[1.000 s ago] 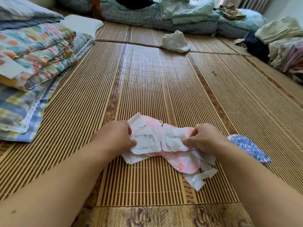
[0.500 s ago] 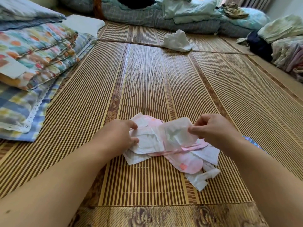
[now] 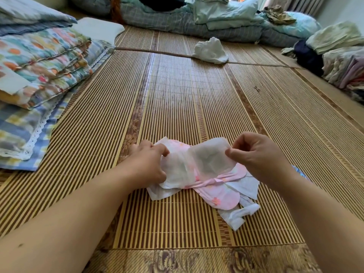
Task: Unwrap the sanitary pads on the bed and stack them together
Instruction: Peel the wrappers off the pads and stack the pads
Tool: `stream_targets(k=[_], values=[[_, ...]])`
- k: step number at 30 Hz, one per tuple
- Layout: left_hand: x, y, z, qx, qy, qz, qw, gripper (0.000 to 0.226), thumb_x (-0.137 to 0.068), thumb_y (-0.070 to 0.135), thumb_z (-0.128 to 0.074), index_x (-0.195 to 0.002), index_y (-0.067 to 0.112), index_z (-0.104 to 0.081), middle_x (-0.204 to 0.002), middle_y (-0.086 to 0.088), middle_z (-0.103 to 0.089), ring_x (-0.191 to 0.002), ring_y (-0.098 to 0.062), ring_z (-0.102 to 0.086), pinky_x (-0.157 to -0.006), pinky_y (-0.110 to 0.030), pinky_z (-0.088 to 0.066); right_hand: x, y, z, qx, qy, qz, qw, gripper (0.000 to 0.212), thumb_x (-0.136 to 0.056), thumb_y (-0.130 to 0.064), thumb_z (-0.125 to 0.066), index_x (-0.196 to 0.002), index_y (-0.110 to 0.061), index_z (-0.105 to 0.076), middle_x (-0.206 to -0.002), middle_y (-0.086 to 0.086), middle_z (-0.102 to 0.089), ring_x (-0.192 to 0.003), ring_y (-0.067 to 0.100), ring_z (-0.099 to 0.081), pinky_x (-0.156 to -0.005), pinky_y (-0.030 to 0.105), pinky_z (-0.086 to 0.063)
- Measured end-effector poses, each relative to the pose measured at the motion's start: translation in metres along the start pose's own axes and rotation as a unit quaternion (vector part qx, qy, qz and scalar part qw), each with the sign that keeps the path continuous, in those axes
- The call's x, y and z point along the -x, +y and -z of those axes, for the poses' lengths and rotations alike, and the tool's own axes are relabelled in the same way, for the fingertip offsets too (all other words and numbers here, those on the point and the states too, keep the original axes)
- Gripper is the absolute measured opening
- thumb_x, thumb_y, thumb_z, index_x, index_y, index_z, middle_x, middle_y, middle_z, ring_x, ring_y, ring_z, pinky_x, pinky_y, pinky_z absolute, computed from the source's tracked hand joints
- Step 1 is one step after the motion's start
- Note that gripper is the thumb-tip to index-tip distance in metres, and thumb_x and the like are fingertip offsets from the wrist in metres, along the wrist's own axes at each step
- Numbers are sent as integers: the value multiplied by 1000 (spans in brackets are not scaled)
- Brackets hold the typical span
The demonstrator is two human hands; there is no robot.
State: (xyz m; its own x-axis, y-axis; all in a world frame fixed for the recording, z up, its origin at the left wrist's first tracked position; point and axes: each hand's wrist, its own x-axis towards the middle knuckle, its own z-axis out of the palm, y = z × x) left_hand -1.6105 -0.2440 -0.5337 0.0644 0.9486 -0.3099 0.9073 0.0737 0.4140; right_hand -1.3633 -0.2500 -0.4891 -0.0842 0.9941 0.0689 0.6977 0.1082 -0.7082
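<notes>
your right grip pinches one end of the white sanitary pad between thumb and fingers, holding it raised off its pink floral wrapper. your left grip curls round the other end, low on the bed's bamboo mat. the unwrapping looks midway. next, the pad likely needs peeling free without tearing, then laying flat. white paper scraps lie just beside.
</notes>
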Motion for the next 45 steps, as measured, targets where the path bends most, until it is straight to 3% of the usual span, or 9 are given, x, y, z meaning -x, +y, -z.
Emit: stream_targets(k=[6,12,18,22,27,32,38,42,45], values=[[7,1,12,-6,27,-28,999,9,-77,29,-60,-75,22,-55,-83,0,-54,-93,-24,-49,-77,-40,-47,3,1,0,-7,4,-30,1000,18,-80,-20,-72,-71,-9,-62,-69,10,-65,-60,17,-56,-62,41,-53],[15,1,30,245,50,-28,968,10,-79,31,-70,-76,22,-66,-76,5,-68,-70,-11,-65,-54,-24,-47,2,1,-7,-97,23,-95,990,13,-78,-9,-73,-80,-11,-61,-80,13,-66,-70,26,-64,-69,46,-57],[22,6,30,118,176,-42,976,16,-82,39,-67,-74,26,-72,-72,11,-68,-67,-3,-60,-53,-22,-43,-4,-6,-15,-188,39,-116,974,38,-75,-6,-75,-103,-25,-58,-86,7,-64,-82,24,-69,-73,39,-59],[24,6,29,170,153,-53,972,14,-84,34,-65,-77,25,-73,-70,8,-70,-66,-5,-63,-57,-26,-50,-6,-10,-18,-250,28,-139,958,13,-75,-5,-76,-83,-12,-68,-85,11,-72,-82,29,-71,-77,48,-59],[29,16,29,459,13,-15,888,6,-83,17,-68,-83,11,-68,-67,-1,-72,-56,-7,-66,-46,-17,-47,-2,-29,-34,-295,-5,-100,950,3,-79,-9,-73,-78,-10,-70,-81,9,-73,-82,29,-71,-72,41,-59],[33,29,28,560,-58,-6,827,5,-86,15,-63,-89,11,-64,-71,-2,-73,-62,-11,-69,-53,-24,-50,9,-48,-50,-231,-17,-4,973,5,-80,-14,-73,-75,-16,-73,-77,7,-73,-75,21,-70,-68,36,-60],[34,26,28,621,-88,-10,778,7,-88,13,-59,-85,10,-64,-72,-6,-73,-67,-15,-70,-53,-23,-53,15,-55,-53,-251,-59,19,966,11,-82,-18,-71,-90,-11,-74,-85,6,-75,-81,17,-72,-76,33,-59],[34,25,29,679,-114,-5,726,20,-90,13,-53,-87,4,-71,-80,-12,-74,-73,-21,-72,-60,-27,-59,19,-51,-58,-274,-113,49,954,45,-77,0,-72,-119,-15,-65,-96,-10,-75,-91,5,-69,-76,15,-53],[34,26,28,711,-137,14,690,27,-89,12,-54,-77,5,-76,-82,-15,-75,-79,-25,-73,-66,-32,-60,22,-46,-67,-235,-107,75,963,66,-78,6,-69,-125,-38,-52,-105,-27,-69,-98,-4,-64,-78,8,-47]])
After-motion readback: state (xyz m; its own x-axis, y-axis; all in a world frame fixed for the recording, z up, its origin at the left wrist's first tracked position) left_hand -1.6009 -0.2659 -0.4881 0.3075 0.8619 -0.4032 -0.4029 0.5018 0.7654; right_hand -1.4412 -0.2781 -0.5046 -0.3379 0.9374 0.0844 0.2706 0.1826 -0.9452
